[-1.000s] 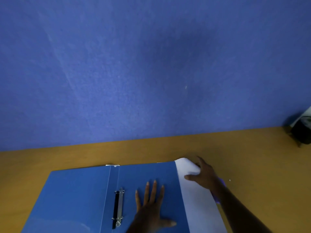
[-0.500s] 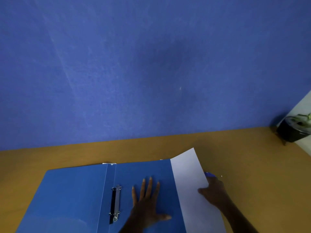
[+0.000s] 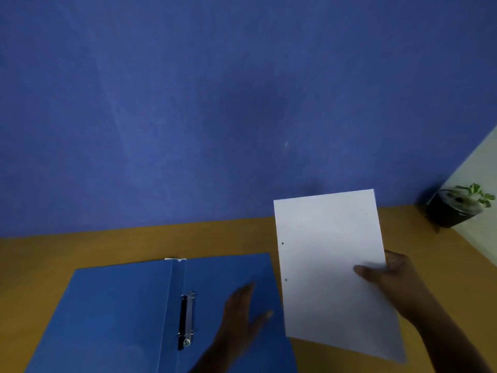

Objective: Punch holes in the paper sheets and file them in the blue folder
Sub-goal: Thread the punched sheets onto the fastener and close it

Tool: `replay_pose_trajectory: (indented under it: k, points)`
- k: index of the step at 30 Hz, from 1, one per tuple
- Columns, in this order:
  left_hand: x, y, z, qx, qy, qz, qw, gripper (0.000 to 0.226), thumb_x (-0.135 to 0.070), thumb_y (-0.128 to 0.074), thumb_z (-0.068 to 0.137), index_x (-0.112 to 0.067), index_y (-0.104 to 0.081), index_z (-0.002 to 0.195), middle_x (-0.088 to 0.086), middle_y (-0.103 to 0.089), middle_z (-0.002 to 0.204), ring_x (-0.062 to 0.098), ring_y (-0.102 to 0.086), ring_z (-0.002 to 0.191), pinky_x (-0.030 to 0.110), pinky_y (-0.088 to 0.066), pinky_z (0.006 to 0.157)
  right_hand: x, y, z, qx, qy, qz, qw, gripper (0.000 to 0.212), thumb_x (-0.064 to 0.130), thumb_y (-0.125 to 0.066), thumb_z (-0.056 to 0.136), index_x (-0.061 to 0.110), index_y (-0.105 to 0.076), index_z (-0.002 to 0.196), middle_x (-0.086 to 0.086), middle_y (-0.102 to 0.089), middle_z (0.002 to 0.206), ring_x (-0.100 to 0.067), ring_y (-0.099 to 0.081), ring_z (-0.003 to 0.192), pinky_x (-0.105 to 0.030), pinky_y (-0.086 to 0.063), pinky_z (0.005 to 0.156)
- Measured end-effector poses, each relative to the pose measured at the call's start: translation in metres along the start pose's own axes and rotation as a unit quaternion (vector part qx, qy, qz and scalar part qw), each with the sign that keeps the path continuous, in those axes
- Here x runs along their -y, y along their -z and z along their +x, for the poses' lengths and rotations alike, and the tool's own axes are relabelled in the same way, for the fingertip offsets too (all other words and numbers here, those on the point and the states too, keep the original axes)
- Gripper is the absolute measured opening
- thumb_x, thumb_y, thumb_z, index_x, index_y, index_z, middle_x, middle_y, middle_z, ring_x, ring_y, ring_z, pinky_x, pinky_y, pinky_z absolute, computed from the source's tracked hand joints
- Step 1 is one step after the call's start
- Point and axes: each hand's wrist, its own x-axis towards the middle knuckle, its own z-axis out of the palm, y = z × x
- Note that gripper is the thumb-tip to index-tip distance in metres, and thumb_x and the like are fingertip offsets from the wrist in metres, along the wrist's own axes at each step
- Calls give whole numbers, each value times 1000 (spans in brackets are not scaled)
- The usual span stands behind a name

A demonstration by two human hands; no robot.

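The blue folder (image 3: 118, 305) lies open on the wooden desk, its metal ring clip (image 3: 187, 320) on the spine. My left hand (image 3: 242, 316) rests flat on the folder's right half, fingers spread, holding nothing. My right hand (image 3: 390, 281) grips the right edge of a white paper sheet (image 3: 322, 251) and holds it lifted above the desk, to the right of the folder. Two punched holes show along the sheet's left edge. The sheet's lower right corner looks doubled, so it may be more than one sheet; I cannot tell.
The wooden desk (image 3: 80, 249) meets a blue wall (image 3: 242, 103) at the back. A small potted plant (image 3: 460, 205) in a black pot stands at the far right corner, by a pale side wall.
My right hand has lifted the paper off the desk and raised it upright, showing its two holes. My left hand stays on the folder, shifted slightly.
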Motion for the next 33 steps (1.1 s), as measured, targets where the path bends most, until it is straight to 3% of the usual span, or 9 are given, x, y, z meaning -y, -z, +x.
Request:
replay_pose_trajectory:
  k: [1,3,6,10,16,19,22,28,33]
  points:
    - [-8,5,-3,-35,19,-134,990,94,-93,-34,65,-37,-36,140,-13,-41,146,11,-38,139,35,-32,117,5,-5,-4,19,-4,34,999,13,0,-77,77,7,-76,87,-11,-78,81,-29,-74,73,-43,-59,65]
    - [-26,21,-9,-102,39,-340,934,60,-75,-53,78,-32,-60,120,-7,-66,121,12,-62,116,29,-52,96,14,-24,-14,54,-17,96,994,13,-5,-74,76,1,-75,87,-18,-76,81,-33,-73,71,-40,-57,64]
    - [-39,58,-16,-132,79,-450,880,37,-44,-58,93,-10,-71,103,5,-75,95,19,-70,88,30,-56,72,21,-60,-26,108,-47,161,980,20,-10,-71,74,-5,-73,93,-25,-75,87,-41,-72,78,-44,-58,69]
    - [-16,89,-27,-170,142,-437,872,32,-26,-58,95,3,-67,84,5,-69,69,14,-66,62,26,-54,53,17,-108,-32,137,-66,145,978,31,-5,-79,70,0,-73,101,-19,-76,93,-37,-73,84,-48,-60,76]
    - [38,105,-38,-156,223,-392,879,16,-16,-70,88,-2,-74,84,12,-59,60,17,-52,46,25,-43,45,18,-167,-40,163,-88,110,976,38,3,-80,73,12,-70,109,-5,-76,102,-27,-72,93,-48,-58,85]
    - [55,110,-37,-164,253,-359,883,13,-17,-73,86,-9,-77,76,18,-67,67,22,-60,57,30,-50,54,27,-187,-47,172,-100,111,974,22,0,-75,78,16,-72,92,-2,-76,93,-22,-73,83,-38,-60,73]
    - [66,114,-34,-151,257,-338,893,19,-15,-70,87,-4,-75,73,16,-67,67,21,-60,63,30,-48,60,33,-199,-54,174,-106,108,973,22,-3,-73,79,19,-71,78,0,-76,84,-22,-72,79,-41,-59,75]
    - [80,111,-24,-131,288,-309,897,25,-19,-73,84,-10,-71,62,6,-58,60,19,-56,61,29,-44,60,41,-207,-57,167,-94,99,976,27,-2,-71,81,24,-66,76,8,-71,79,-11,-68,73,-22,-54,59]
    - [84,106,-14,-134,310,-295,894,32,-21,-75,82,-15,-66,53,2,-55,53,18,-54,57,25,-42,58,45,-210,-53,170,-92,90,977,23,0,-71,83,22,-64,78,7,-70,82,-13,-68,76,-23,-53,61]
